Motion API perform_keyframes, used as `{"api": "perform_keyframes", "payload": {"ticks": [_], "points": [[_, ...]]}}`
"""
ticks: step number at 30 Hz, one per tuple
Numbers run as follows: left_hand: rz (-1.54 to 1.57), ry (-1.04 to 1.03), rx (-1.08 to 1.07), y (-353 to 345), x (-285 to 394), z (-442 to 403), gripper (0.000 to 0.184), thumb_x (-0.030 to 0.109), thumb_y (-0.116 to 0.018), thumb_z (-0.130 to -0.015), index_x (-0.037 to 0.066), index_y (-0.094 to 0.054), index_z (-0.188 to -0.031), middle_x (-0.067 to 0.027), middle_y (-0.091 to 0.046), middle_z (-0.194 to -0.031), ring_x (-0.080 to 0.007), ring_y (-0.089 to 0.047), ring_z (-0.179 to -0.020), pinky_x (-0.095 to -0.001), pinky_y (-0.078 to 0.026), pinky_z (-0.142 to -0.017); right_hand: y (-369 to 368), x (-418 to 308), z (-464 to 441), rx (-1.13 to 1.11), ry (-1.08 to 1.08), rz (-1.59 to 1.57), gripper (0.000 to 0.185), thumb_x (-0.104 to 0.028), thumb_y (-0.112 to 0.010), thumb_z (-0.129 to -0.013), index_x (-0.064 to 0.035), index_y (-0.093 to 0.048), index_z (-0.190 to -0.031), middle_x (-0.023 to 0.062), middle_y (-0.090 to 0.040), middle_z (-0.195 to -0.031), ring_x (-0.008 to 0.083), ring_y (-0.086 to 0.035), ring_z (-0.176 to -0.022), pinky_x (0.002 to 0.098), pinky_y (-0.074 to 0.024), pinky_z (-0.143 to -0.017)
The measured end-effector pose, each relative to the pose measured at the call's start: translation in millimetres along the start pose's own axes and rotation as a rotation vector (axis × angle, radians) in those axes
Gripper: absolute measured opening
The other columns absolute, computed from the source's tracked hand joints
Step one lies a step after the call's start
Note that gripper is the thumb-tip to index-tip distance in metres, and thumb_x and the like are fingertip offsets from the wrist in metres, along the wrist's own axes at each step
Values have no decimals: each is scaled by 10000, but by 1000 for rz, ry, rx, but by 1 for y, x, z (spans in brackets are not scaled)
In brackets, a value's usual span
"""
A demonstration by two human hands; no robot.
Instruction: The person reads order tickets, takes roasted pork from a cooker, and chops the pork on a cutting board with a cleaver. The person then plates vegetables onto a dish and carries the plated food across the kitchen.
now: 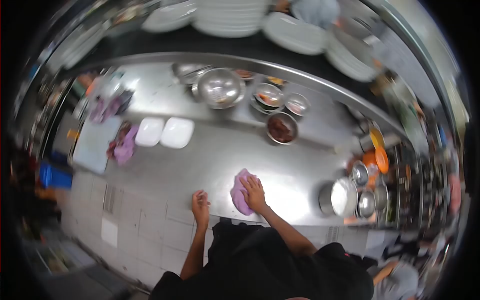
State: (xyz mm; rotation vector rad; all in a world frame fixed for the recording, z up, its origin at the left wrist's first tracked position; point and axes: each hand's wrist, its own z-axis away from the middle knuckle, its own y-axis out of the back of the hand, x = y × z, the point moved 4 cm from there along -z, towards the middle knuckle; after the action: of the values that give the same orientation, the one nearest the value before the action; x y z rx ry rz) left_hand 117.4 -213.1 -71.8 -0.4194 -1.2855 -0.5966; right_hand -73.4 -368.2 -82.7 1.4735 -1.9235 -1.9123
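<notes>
Your station is a steel counter (215, 150); the bowl of dark red food (287, 142) standing on it is the reference point for this report. The purple cloth (239, 199) lies bunched on the counter, to the left of that bowl, nearer to you and well apart from it. Its long axis runs front to back, roughly square to the counter's front edge: one end points away from you, the other towards your body.

Your right hand (254, 194) is palm down on the cloth, over its right-hand part, fingers extended and slightly spread, pointing away from you and a little left. It lies over the fabric rather than clamped on it. Your left hand (201, 199) is farther left of the bowl than the cloth is, and apart from your right. Its fingers are loosely curled and not closed together; contact with the counter cannot be determined.

Left of the bowl, beyond the cloth, are two white dishes (177, 132) side by side, then a second purple cloth (126, 146) beside a pale board (94, 145). A large steel bowl (220, 86) stands left of the reference bowl and farther from you. Right of the reference bowl and nearer you is a steel pot (326, 199).
</notes>
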Motion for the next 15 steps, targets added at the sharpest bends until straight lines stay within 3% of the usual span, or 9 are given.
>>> {"api": "perform_keyframes", "payload": {"ticks": [3, 5, 7, 8, 10, 12, 13, 15], "points": [[-489, -447, -260, -62, 14, 22, 426, 254, -736, -815, 75, -582, -1170, -104, -570, -994, -177, -567, -755, -281, -465, -661, 51, -10, -19, -66, -143, 27, 442, -338, -673, -827, -110, -596, -1198, 153, -512, -1329, 335, -427, -1290, 618, -237, -1061], [-699, -718, -457, -104, 23, 34, 488, 283, -805, -707, 91, -607, -1111, -136, -553, -1045, -301, -580, -886, -406, -479, -778, 80, 5, -19, 72, -154, -53, 301, -356, -664, -852, -76, -684, -959, 122, -626, -1179, 257, -521, -1207, 576, -275, -1062], [-786, -842, -444, -124, 9, 31, 464, 251, -823, -662, 97, -639, -1058, -145, -555, -1025, -342, -575, -926, -437, -472, -812, 146, 5, -11, 239, -109, -205, 259, -301, -637, -888, -52, -695, -927, 130, -672, -1072, 275, -595, -1099, 470, -378, -1022], [-764, -812, -452, -129, 3, 24, 433, 227, -816, -655, 95, -649, -1033, -142, -556, -1021, -336, -574, -937, -433, -470, -818, 179, 17, -2, 303, -131, -188, 259, -301, -637, -888, -52, -695, -927, 130, -672, -1072, 275, -595, -1099, 470, -378, -1022], [-781, -786, -370, -133, 0, 9, 391, 167, -790, -646, 96, -661, -1008, -137, -562, -1007, -330, -572, -952, -429, -467, -831, 253, 48, 26, 616, -186, -289, 219, -229, -610, -913, -29, -690, -955, 129, -694, -1008, 279, -649, -988, 359, -466, -922], [-877, -766, -227, -136, 1, 0, 374, 105, -745, -651, 100, -664, -1015, -135, -571, -992, -329, -570, -966, -425, -465, -842, 349, 63, 57, 911, -253, -321, 212, -205, -600, -918, -9, -678, -934, 128, -685, -911, 217, -651, -882, 330, -496, -790], [-931, -728, -160, -138, -3, -4, 368, 78, -720, -659, 100, -664, -1022, -134, -578, -989, -329, -569, -974, -422, -465, -846, 392, 79, 72, 971, -261, -299, 192, -182, -599, -917, -8, -679, -928, 102, -684, -857, 154, -634, -847, 303, -489, -783], [-1000, -636, -114, -147, 0, -1, 372, 59, -676, -678, 90, -660, -1049, -141, -603, -1018, -332, -567, -1004, -418, -463, -870, 466, 89, 106, 1088, -221, -258, 160, -161, -614, -911, -14, -678, -923, 68, -688, -857, 127, -624, -838, 271, -486, -773]]}}
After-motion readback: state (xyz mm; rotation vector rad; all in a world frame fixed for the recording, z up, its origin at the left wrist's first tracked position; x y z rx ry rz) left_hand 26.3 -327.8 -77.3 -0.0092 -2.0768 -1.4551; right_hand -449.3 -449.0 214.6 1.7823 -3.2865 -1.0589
